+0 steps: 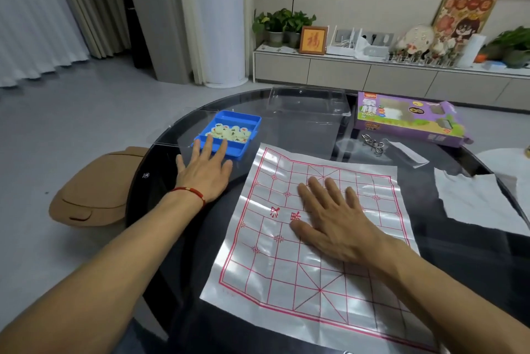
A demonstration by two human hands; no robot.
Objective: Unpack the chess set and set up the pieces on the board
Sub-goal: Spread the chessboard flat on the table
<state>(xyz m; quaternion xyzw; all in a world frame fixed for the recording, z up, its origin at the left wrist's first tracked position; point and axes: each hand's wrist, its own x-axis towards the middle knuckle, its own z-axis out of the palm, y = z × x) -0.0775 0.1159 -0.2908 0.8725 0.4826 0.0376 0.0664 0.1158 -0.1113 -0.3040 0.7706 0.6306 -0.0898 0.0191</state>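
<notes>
A white plastic sheet printed with a red Chinese chess grid, the board, lies flat on the dark glass table. My right hand presses flat on its middle, fingers straight and spread. To the left of the board's far corner stands a blue tray holding several pale round chess pieces in its middle compartment. My left hand lies flat beside the tray, fingers straight, their tips over the tray's near edge. It wears a red string bracelet.
The purple chess set box lies at the far right of the table. A clear plastic lid sits behind the tray. Metal ring puzzles, a clear bag and white paper lie right of the board. A tan bin stands left of the table.
</notes>
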